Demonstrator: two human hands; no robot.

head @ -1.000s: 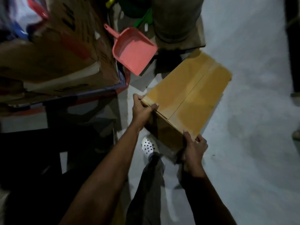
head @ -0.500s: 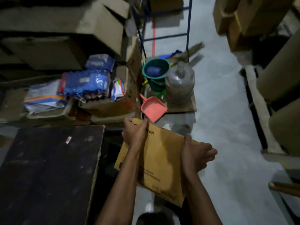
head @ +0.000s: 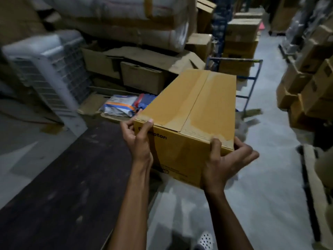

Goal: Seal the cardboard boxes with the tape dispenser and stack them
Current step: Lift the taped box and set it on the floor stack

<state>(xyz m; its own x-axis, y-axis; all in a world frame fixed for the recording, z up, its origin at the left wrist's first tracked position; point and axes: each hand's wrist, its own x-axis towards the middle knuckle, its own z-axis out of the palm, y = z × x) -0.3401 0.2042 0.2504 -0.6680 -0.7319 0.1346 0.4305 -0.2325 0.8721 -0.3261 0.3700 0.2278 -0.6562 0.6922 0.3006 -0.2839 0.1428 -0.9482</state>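
The cardboard box (head: 189,109) is carried off the ground. Its long axis runs away from the body toward 1 o'clock, and the top seam follows that axis. Both grips hold the near short end. The left grip (head: 138,139) pinches the near-left corner, thumb on the top edge and fingers curled round the left wall. The right grip (head: 223,159) wraps the near-right corner, thumb on the top edge and fingers spread round the side. Neither is nearer, and all the weight lies beyond them, so the far end will probably want to dip. The dark bench (head: 63,186) lies at 8 o'clock, its edge just beside the box's near-left corner. Open floor (head: 261,177) runs from 4 to 1 o'clock. Stacked cartons (head: 306,87) at 2 o'clock and a blue rack (head: 252,73) at 12 close the far side.
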